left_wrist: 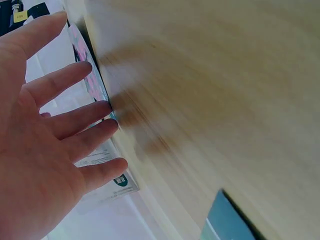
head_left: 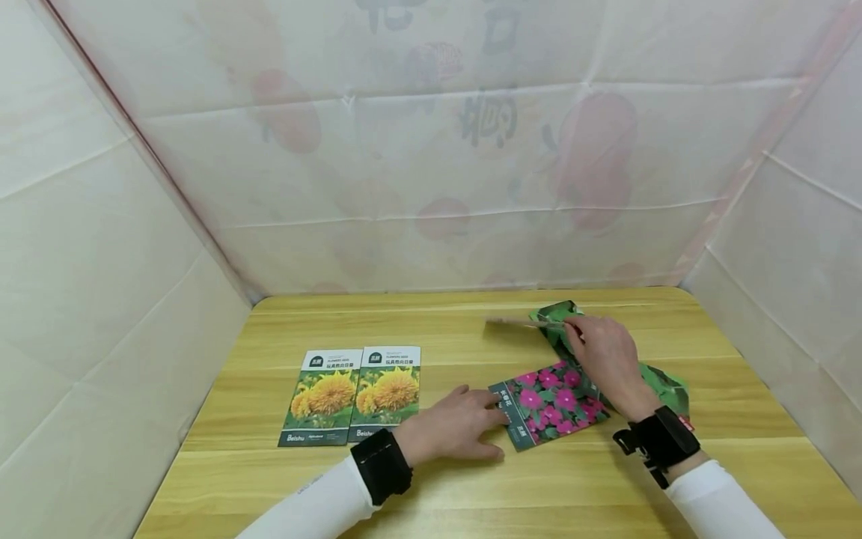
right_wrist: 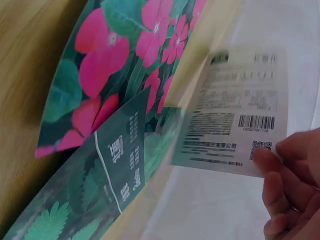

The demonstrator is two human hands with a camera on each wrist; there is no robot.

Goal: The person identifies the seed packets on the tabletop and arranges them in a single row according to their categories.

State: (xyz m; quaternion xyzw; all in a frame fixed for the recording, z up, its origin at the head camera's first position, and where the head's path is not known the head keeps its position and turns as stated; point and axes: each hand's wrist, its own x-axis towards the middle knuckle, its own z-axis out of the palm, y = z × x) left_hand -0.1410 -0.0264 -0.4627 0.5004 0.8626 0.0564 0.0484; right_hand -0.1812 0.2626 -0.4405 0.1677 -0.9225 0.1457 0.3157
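My right hand (head_left: 606,359) pinches a seed packet (right_wrist: 227,115) by one corner. The right wrist view shows its pale printed back with a barcode, while the head view sees it nearly edge-on, raised over the table. Below that hand lies a packet with pink flowers (head_left: 552,404), overlapping green leafy packets (head_left: 665,389); a dark green one with fern-like leaves (right_wrist: 75,200) shows close up. My left hand (head_left: 458,425) is spread low over the table, palm down, its fingertips right at the left edge of the pink-flower packet.
Two yellow-flower seed packets (head_left: 323,397) stand side by side, lying flat left of the left hand. The wooden table (head_left: 431,318) is enclosed by pale fabric walls (head_left: 417,172) at the back and both sides.
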